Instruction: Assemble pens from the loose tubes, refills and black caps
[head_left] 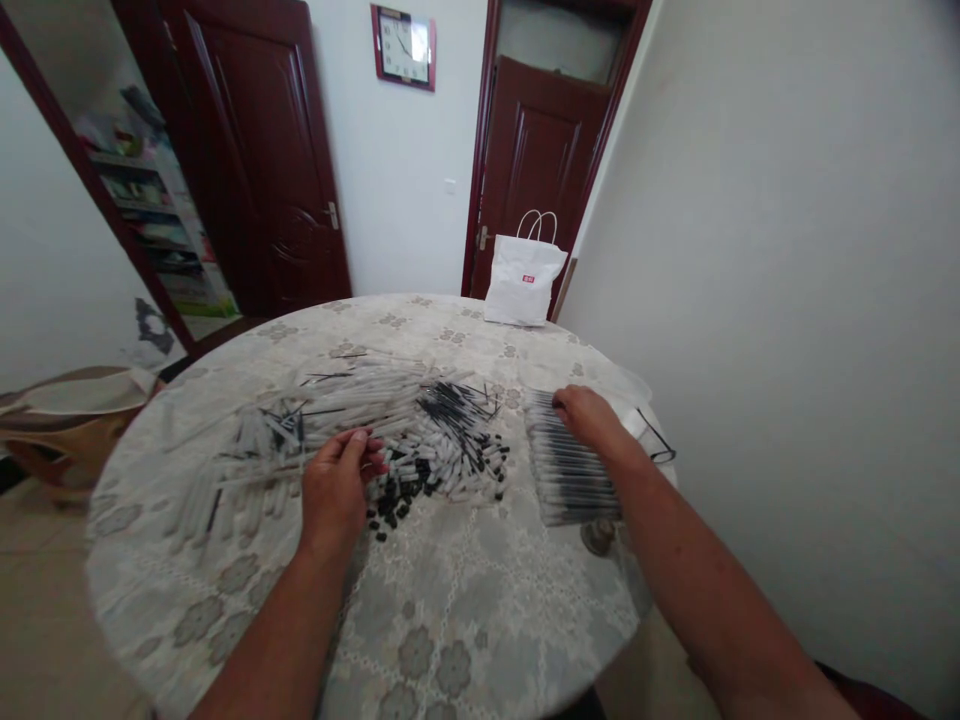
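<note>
My right hand (585, 412) is closed in a pinch at the far left corner of a neat row of clear pens (574, 470) with dark refills; it seems to grip one pen there, mostly hidden by the fingers. My left hand (339, 485) hovers beside the loose pile, its fingers curled and thumb against them; whatever it holds cannot be made out. Small black plugs (405, 490) lie just right of it, near short whitish pen pieces (457, 465). Behind are dark thin refills (454, 405) and a heap of translucent pen barrels (367, 395).
A round table (450, 620) has a patterned cloth. More barrels (225, 510) lie at left. A small brownish round object (598, 536) stands near the row's front, and glasses (660, 445) lie at the right edge. A white paper bag (525, 280) stands at the back.
</note>
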